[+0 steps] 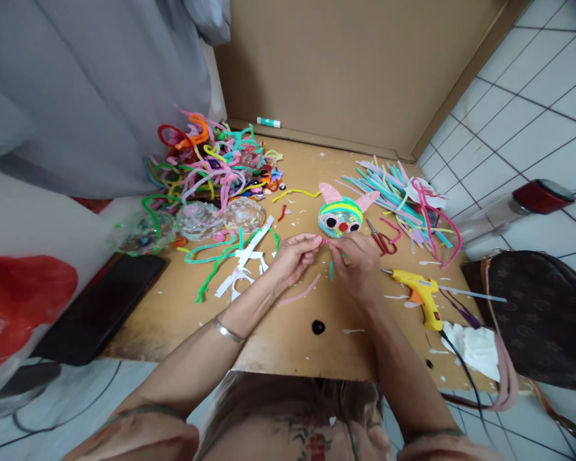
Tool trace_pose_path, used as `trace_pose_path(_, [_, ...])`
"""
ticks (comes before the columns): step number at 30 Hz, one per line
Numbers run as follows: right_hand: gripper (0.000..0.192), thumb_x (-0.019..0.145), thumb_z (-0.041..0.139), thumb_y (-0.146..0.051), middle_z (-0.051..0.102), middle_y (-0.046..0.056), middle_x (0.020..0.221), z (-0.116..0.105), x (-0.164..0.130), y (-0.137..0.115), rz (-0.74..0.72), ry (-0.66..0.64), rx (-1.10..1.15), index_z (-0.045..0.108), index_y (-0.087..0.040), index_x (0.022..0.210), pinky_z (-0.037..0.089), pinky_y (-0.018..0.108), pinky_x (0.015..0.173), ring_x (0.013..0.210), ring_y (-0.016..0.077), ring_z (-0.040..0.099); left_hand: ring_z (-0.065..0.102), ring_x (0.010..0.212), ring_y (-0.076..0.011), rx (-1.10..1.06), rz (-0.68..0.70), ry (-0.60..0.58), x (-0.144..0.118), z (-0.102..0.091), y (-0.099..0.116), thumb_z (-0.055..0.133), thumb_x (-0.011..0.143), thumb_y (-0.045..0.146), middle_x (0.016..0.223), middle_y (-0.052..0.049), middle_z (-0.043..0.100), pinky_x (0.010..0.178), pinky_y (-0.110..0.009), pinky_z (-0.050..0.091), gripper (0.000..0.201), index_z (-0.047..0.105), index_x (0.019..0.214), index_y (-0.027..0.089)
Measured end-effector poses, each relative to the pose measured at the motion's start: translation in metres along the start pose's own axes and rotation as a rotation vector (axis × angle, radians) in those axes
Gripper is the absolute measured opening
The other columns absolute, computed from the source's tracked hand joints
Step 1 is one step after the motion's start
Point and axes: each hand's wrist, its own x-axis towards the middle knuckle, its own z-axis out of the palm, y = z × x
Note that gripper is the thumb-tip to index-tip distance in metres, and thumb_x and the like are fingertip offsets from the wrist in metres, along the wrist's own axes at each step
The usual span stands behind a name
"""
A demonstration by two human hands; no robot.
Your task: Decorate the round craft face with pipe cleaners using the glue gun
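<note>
My left hand (297,257) pinches one end of a short pink pipe cleaner (324,241) over the middle of the table. On its other end the fingers of my right hand (358,259) are closed, and most of the strand is hidden by fingertips. Just beyond both hands sits an animal head (340,216) with pink ears, green and yellow bands, dark round eyes and a red nose. Red-handled scissors (382,242) lie to the right of it. A pale pink strip (303,291) and a small black round piece (318,327) rest nearer to me.
A tangled heap of coloured pipe cleaners (211,160) fills the back left. Straight pipe cleaners (393,195) are bunched at the back right. A yellow glue gun (425,294), its cord trailing off the table edge, lies beside a brown bag (532,314). A black phone (100,304) is at left.
</note>
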Motion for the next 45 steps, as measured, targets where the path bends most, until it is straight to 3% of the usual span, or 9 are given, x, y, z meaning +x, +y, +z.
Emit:
trace_pose_path(6, [0.026,0.099,0.052,-0.017,0.062,0.002,0.069,0.01,-0.004,-0.014,-0.102,0.019,-0.184,0.061,-0.022,0.075,0.032,0.034,0.067,0.068,0.0169,0.051,0.034,0.047,-0.0001,-0.108,-0.016,0.047,0.0,0.002,-0.008,0.093,0.054,0.022,0.053,0.006,0.047,0.042,-0.012,0.021,0.033,0.064,0.064,0.011])
trace_pose_path(17, [0.014,0.098,0.055,-0.026,0.066,0.006,0.079,0.019,-0.011,-0.026,-0.001,0.039,-0.245,0.063,-0.019,0.089,0.034,0.035,0.071,0.076,0.0211,0.056,0.035,0.041,0.0,-0.251,-0.064,0.205,-0.007,0.013,-0.018,0.092,0.054,0.02,0.049,0.008,0.049,0.039,-0.011,0.027,0.033,0.061,0.063,0.013])
trace_pose_path(25, [0.023,0.1,0.052,-0.026,0.062,0.004,0.075,0.021,-0.013,-0.017,0.052,-0.062,-0.26,0.06,-0.021,0.078,0.03,0.035,0.071,0.075,0.0201,0.052,0.036,0.042,-0.0007,-0.255,-0.104,0.19,-0.008,0.016,-0.02,0.09,0.059,0.02,0.047,0.008,0.048,0.042,-0.012,0.028,0.035,0.055,0.061,0.014])
trace_pose_path(30, [0.021,0.098,0.055,-0.025,0.062,0.003,0.075,0.019,-0.012,-0.013,0.031,-0.017,-0.247,0.06,-0.021,0.078,0.031,0.034,0.072,0.075,0.0198,0.053,0.038,0.044,-0.0019,-0.229,-0.094,0.175,-0.009,0.016,-0.022,0.09,0.06,0.022,0.049,0.007,0.049,0.044,-0.014,0.028,0.035,0.056,0.063,0.014])
trace_pose_path(38, [0.024,0.099,0.057,-0.03,0.064,0.003,0.074,0.014,-0.008,-0.013,0.044,0.004,-0.212,0.062,-0.022,0.077,0.031,0.035,0.072,0.074,0.0192,0.053,0.039,0.046,-0.0047,-0.145,-0.006,0.131,-0.01,0.016,-0.024,0.086,0.069,0.031,0.051,0.005,0.049,0.045,-0.017,0.027,0.031,0.059,0.067,0.015])
trace_pose_path(45, [0.02,0.098,0.057,-0.026,0.067,0.004,0.078,0.012,-0.008,-0.01,0.04,0.011,-0.209,0.064,-0.021,0.08,0.032,0.035,0.073,0.078,0.0189,0.058,0.038,0.052,-0.0042,0.003,0.124,0.122,-0.007,0.012,-0.027,0.09,0.063,0.036,0.054,0.004,0.051,0.049,-0.017,0.028,0.033,0.066,0.066,0.014])
